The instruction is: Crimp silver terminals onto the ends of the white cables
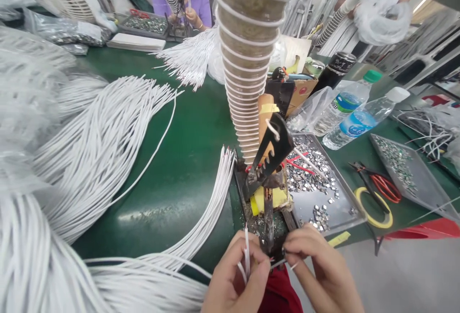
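Note:
At the lower middle, my left hand (239, 274) is closed on white cables (247, 248), whose ends stick up between thumb and fingers. Thin reddish wire ends show near its thumb tip. My right hand (319, 265) is pinched beside it, with a tiny dark piece at the fingertips, too small to name. Between and just beyond the hands, a soldering iron (268, 217) points down from a stand with a black notched bracket (275, 145). A bundle of white cables (215, 193) lies left of the stand.
A ribbed hose (247, 54) comes down over the stand. Right of it are a tray (347, 224) of small metal pieces, pliers (373, 183), yellow tape (386, 219), and bottles (355, 121). Larger cable bundles (108, 135) fill the left. A person (201, 4) sits across the table.

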The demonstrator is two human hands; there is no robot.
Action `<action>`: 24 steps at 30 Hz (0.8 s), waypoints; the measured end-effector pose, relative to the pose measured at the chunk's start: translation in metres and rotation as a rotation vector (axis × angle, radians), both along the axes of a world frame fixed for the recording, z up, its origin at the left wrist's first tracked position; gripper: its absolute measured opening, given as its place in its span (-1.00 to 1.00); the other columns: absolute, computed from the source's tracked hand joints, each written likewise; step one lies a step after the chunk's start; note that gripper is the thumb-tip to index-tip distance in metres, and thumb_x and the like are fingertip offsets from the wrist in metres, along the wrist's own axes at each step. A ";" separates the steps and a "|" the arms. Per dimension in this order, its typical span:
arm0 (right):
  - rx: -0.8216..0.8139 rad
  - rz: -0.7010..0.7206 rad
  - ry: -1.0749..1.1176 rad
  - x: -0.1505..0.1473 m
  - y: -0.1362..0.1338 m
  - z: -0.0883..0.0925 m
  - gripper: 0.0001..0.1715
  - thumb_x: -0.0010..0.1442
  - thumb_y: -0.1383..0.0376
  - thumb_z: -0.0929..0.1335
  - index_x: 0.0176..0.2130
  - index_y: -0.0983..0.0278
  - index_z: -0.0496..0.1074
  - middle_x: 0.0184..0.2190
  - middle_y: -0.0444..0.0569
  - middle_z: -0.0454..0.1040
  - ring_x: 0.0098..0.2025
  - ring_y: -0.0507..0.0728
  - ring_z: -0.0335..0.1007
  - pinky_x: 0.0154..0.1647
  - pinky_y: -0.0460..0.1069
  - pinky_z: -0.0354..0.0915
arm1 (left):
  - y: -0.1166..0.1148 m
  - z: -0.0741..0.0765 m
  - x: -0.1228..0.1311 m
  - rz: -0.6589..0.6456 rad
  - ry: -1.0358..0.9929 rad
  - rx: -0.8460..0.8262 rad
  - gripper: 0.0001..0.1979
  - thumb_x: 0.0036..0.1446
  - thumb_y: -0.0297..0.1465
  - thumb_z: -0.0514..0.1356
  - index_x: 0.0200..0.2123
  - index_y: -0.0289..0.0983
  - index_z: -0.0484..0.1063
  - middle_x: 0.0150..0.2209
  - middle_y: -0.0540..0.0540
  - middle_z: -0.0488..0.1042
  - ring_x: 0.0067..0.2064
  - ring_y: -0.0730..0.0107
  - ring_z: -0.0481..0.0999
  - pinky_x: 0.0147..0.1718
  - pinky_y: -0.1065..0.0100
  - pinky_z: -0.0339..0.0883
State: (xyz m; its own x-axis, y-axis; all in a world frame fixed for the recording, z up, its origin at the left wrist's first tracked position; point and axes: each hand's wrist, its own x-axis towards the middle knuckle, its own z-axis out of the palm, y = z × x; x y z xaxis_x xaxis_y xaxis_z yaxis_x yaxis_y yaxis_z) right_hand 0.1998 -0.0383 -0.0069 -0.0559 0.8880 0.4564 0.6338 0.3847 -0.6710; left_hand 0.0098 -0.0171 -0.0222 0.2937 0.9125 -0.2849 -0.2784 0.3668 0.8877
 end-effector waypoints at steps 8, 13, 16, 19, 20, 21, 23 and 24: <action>0.055 0.059 0.018 -0.013 0.000 -0.003 -0.85 0.35 0.45 0.40 -0.13 0.20 0.50 -0.37 -0.13 0.59 -0.37 0.03 0.54 -0.29 -0.09 0.51 | -0.001 -0.010 -0.001 -0.057 -0.103 0.028 -0.74 0.30 -0.27 0.39 -0.42 -0.22 0.51 -0.41 0.05 0.40 -0.39 0.38 0.27 -0.34 0.42 0.21; 0.068 0.040 -0.078 -0.009 -0.010 -0.011 -0.67 0.30 0.53 0.37 -0.02 0.21 0.51 -0.27 -0.06 0.55 -0.28 0.05 0.56 -0.21 -0.08 0.56 | 0.003 -0.005 0.000 -0.045 -0.168 -0.044 -0.78 0.25 -0.34 0.42 -0.42 -0.24 0.52 -0.36 0.01 0.50 -0.33 0.36 0.41 -0.25 0.40 0.29; 0.113 -0.023 -0.091 -0.009 -0.014 -0.016 -0.65 0.26 0.59 0.35 -0.05 0.23 0.47 -0.18 -0.02 0.54 -0.18 0.03 0.61 -0.13 -0.13 0.57 | 0.008 -0.002 0.002 -0.021 -0.139 -0.089 -0.78 0.18 -0.40 0.45 -0.45 -0.26 0.52 -0.34 0.00 0.54 -0.31 0.35 0.46 -0.22 0.40 0.31; 0.205 -0.046 -0.145 -0.012 -0.012 -0.017 -0.69 0.24 0.60 0.37 -0.12 0.26 0.44 -0.18 -0.02 0.56 -0.16 0.00 0.64 -0.08 -0.17 0.56 | 0.011 -0.001 0.003 -0.009 -0.131 -0.135 -0.79 0.17 -0.40 0.45 -0.45 -0.26 0.52 -0.30 -0.01 0.57 -0.29 0.35 0.48 -0.20 0.39 0.32; 0.230 -0.048 -0.184 -0.012 -0.012 -0.017 -0.70 0.23 0.60 0.38 -0.12 0.27 0.45 -0.18 -0.01 0.57 -0.16 0.00 0.65 -0.07 -0.18 0.56 | 0.011 -0.001 0.003 -0.008 -0.142 -0.148 -0.79 0.19 -0.39 0.45 -0.44 -0.26 0.52 -0.28 -0.02 0.58 -0.28 0.34 0.49 -0.19 0.39 0.33; 0.253 -0.056 -0.221 -0.012 -0.011 -0.017 -0.71 0.24 0.60 0.39 -0.12 0.28 0.45 -0.18 -0.01 0.59 -0.16 0.00 0.66 -0.07 -0.18 0.56 | 0.012 -0.001 0.003 -0.007 -0.156 -0.155 -0.80 0.20 -0.38 0.44 -0.43 -0.26 0.52 -0.26 -0.04 0.60 -0.26 0.31 0.50 -0.16 0.37 0.34; 0.286 -0.089 -0.273 -0.012 -0.011 -0.018 -0.74 0.24 0.57 0.40 -0.14 0.26 0.47 -0.19 0.00 0.62 -0.18 0.01 0.68 -0.07 -0.16 0.57 | 0.012 -0.001 0.003 -0.004 -0.181 -0.159 -0.80 0.21 -0.35 0.44 -0.41 -0.25 0.54 -0.20 -0.08 0.63 -0.20 0.25 0.53 -0.11 0.32 0.35; 0.297 -0.108 -0.293 -0.012 -0.011 -0.018 -0.76 0.25 0.56 0.41 -0.16 0.25 0.48 -0.20 0.00 0.64 -0.20 0.02 0.69 -0.08 -0.14 0.58 | 0.012 -0.001 0.002 -0.004 -0.189 -0.158 -0.80 0.21 -0.34 0.44 -0.41 -0.25 0.54 -0.18 -0.09 0.64 -0.20 0.25 0.54 -0.11 0.32 0.36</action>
State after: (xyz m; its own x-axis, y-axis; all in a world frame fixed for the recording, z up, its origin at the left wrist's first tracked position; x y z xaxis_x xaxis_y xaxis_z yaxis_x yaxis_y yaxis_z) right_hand 0.1881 -0.0496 -0.0252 -0.1352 0.7284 0.6716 0.8282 0.4552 -0.3270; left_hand 0.0120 -0.0053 -0.0236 0.3593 0.8596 -0.3634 -0.4322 0.4984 0.7515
